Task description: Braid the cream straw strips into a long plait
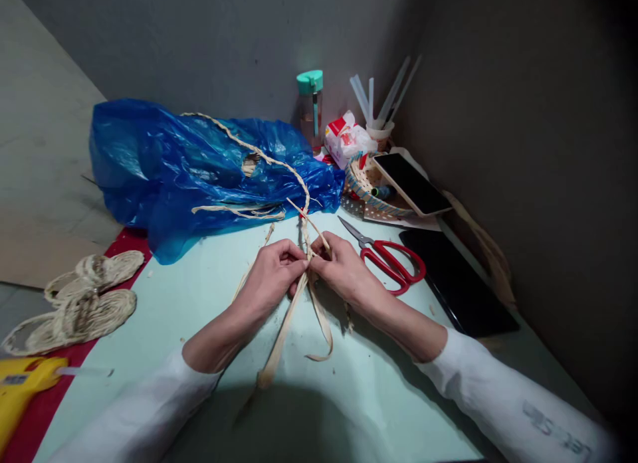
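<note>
A pale straw braid [259, 154] runs from the blue plastic bag down to my two hands. Its loose, flat strands [282, 340] hang below my fingers toward me. My left hand [272, 272] pinches the strands at the lower end of the braid, thumb against fingers. Right beside it, my right hand [343, 267] is also closed on the braid's end, with one strand sticking up past its fingers. The fingertips of both hands almost meet. Red-handled scissors [393, 260] lie just beyond my right hand, blades partly apart.
A blue plastic bag [149, 164] covers the table's back left. Two woven straw sandals [94, 310] and a yellow glue gun [30, 390] lie left. Behind stand a bottle [310, 111] and a basket [361, 177] with a tablet [413, 183] on it. A black phone-like slab [458, 283] lies right.
</note>
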### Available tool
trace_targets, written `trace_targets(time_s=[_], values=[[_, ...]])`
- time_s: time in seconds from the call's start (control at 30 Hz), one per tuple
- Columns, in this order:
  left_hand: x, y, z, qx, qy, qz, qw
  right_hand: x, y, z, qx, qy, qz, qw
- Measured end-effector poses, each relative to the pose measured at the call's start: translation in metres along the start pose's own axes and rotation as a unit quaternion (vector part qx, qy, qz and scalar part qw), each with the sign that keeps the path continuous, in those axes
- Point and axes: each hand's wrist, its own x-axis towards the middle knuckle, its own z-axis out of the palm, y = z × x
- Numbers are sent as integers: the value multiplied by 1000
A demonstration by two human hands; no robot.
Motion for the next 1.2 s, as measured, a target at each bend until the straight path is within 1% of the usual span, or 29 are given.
trace_targets(time_s=[0.17, 0.3, 0.37, 0.43, 0.53, 0.63, 0.7, 0.77, 0.83, 0.87, 0.9, 0.97, 1.03, 1.13, 1.2], values=[[4, -3, -2, -3, -1, -17, 1000, 2, 2, 1, -1, -5, 3, 1000], [7, -4, -4, 19, -4, -3, 1000, 6, 5, -1, 21, -33, 1, 999], [7, -4, -4, 16, -15, -3, 1000, 6, 4, -3, 56, -54, 22, 997], [8, -4, -4, -11, -29, -21, 999, 6, 0, -4, 114, -77, 62, 989], [9, -2, -4, -84, -49, -73, 993, 2, -8, -7, 216, -107, 126, 962], [8, 1, -4, -124, -57, -105, 985, 0, -13, -9, 282, -117, 154, 940], [7, 3, -5, -91, -51, -86, 991, 0, -14, -11, 299, -122, 161, 933], [6, 5, -6, -22, -31, -27, 999, 1, -14, -12, 314, -134, 165, 926], [3, 5, -7, 29, -13, 27, 999, 2, -13, -14, 331, -142, 159, 919], [2, 6, -7, 28, -14, 32, 999, 2, -12, -15, 337, -143, 154, 918], [1, 5, -7, 8, -22, 22, 999, 2, -12, -16, 339, -140, 148, 919], [1, 4, -7, -58, -48, -19, 997, 2, -12, -16, 331, -131, 137, 924], [2, 2, -8, -106, -62, -50, 991, 1, -12, -16, 320, -126, 131, 930], [5, -1, -9, -128, -62, -70, 987, -2, -12, -14, 309, -124, 135, 933], [7, -2, -9, -138, -53, -70, 987, -3, -11, -13, 275, -120, 124, 946]])
